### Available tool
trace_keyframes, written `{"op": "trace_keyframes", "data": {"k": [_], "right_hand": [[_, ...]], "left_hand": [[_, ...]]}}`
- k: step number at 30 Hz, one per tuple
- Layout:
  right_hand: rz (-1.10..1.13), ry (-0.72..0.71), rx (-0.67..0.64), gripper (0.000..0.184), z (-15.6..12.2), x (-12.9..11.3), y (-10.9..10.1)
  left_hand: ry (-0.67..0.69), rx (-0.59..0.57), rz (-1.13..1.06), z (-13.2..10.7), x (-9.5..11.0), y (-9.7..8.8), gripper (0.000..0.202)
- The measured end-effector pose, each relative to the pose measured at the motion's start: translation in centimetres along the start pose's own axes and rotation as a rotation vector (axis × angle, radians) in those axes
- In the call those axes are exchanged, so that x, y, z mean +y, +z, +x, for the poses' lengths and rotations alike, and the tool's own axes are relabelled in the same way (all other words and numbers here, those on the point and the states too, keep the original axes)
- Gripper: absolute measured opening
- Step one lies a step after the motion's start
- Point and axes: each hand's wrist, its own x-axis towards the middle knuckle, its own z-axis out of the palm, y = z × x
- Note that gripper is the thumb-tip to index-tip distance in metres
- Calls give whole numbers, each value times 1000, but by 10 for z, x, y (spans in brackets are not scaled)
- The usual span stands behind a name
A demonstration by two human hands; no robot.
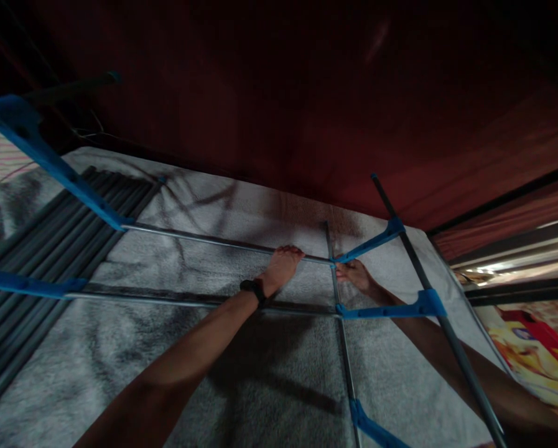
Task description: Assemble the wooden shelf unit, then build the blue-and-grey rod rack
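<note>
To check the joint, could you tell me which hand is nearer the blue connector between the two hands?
Right. The right hand touches the connector at its lower end; the left hand grips the rod just left of it.

Single head-worn view, looking forward and steeply down, left hand (281, 266) and right hand (356, 275) mid-frame at full reach, grey blanket (120, 336) filling the lower half, red wall (306, 112) across the top.

Rod frame (204, 239) lies on blanket (260, 386), tubes (36, 249) left.
</note>
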Motion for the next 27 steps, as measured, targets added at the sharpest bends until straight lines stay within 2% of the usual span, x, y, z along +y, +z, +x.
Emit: {"op": "trace_keyframes", "data": {"k": [8,15,27], "right_hand": [[9,28,29,31,-7,-7,4],[-32,22,110,25,-9,-4,10],[-88,6,150,25,-5,-4,17]], "left_hand": [[30,20,-37,0,-2,0,37],[75,49,-13,2,-7,8,32],[68,42,-18,9,-5,15,25]]}}
